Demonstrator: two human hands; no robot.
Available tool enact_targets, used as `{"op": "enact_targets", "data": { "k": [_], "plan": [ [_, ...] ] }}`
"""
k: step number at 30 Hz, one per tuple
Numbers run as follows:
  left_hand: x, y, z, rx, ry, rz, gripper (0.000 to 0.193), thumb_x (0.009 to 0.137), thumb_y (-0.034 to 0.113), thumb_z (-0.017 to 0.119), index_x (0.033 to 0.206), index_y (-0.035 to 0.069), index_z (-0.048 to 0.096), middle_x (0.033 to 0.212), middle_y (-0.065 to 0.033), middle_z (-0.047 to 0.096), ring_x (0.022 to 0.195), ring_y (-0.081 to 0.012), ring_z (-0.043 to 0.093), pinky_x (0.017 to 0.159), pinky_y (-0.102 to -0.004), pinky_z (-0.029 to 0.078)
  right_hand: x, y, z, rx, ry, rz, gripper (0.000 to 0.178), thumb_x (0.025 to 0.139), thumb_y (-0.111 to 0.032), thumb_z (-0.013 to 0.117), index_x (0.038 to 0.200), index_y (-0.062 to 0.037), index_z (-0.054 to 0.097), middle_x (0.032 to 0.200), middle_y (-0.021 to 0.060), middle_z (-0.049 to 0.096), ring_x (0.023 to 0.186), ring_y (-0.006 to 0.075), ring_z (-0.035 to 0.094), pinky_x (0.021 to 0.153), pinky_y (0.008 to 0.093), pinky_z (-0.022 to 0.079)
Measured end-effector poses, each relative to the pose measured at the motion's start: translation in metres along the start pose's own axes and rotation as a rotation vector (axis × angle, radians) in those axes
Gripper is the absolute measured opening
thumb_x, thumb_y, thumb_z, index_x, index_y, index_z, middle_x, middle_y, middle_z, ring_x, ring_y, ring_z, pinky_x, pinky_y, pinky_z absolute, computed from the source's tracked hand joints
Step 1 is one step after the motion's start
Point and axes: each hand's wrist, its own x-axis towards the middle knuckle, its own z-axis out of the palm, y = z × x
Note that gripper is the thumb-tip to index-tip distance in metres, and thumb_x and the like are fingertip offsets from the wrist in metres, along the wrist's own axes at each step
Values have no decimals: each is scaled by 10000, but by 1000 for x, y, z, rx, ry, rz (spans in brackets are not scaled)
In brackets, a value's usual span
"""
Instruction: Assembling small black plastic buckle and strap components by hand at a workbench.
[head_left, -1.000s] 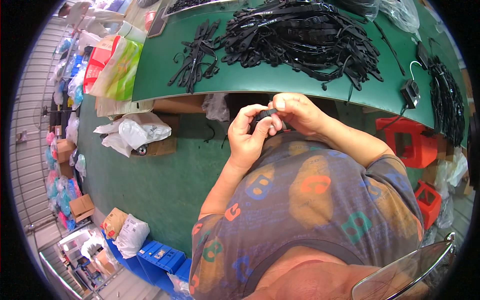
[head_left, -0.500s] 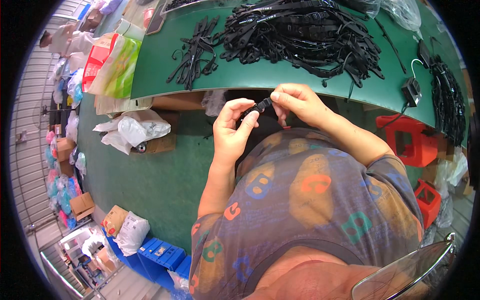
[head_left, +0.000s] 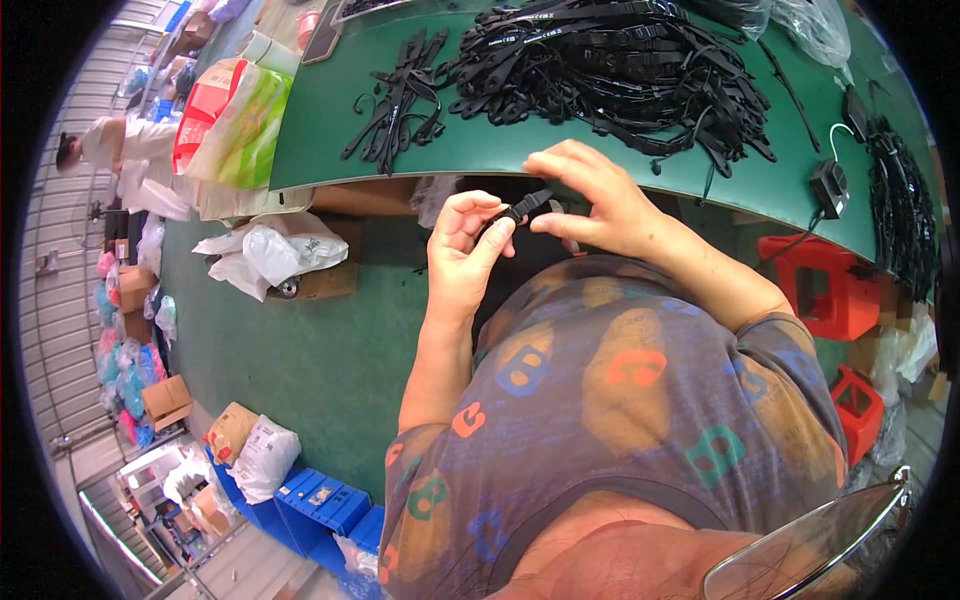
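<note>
Just in front of the table's near edge, my left hand (head_left: 462, 245) pinches a short black strap with a plastic buckle (head_left: 531, 205) between thumb and fingers. My right hand (head_left: 605, 205) is open to the right of it, thumb and fingers spread around the strap's free end without gripping it. Any part of the strap inside my left palm is hidden. Beyond my hands, a large heap of black straps (head_left: 610, 75) lies on the green table (head_left: 300, 150). A smaller bundle of black straps (head_left: 398, 105) lies to its left.
At the table's right are a small black device with a cable (head_left: 828, 185) and more black strips (head_left: 895, 200). Red plastic stools (head_left: 840, 310) stand below. Left are a red-and-green bag (head_left: 245, 130), white plastic bags (head_left: 285, 248) and blue crates (head_left: 325, 500). Another person (head_left: 110, 145) is far left.
My right hand has let go of the strap's end and opened, its fingers lifting away. My left hand keeps its hold. The person at far left has shifted.
</note>
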Motion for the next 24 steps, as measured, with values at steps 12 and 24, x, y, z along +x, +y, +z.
{"op": "enact_targets", "data": {
  "k": [12, 24],
  "plan": [
    [3, -11, -32, 389, -29, -179, 288, 959, 191, 704, 1197, 48, 628, 778, 35, 620, 656, -32, 543, 563, -205, 434, 0, -9, -44, -141, -287, 77, 285, 879, -218, 730, 1102, -45, 688, 995, 172, 707, 893, 370, 673, 755, 418, 530],
    [82, 91, -48, 425, -86, 289, 133, 934, 119, 704, 1020, 23, 672, 932, -9, 687, 828, -67, 626, 732, -249, 510, 61, -51, -143, -639, -60, -141, 263, 860, -73, 724, 1112, -25, 668, 897, 158, 667, 793, 334, 660, 709, 386, 512]
  ]
}}
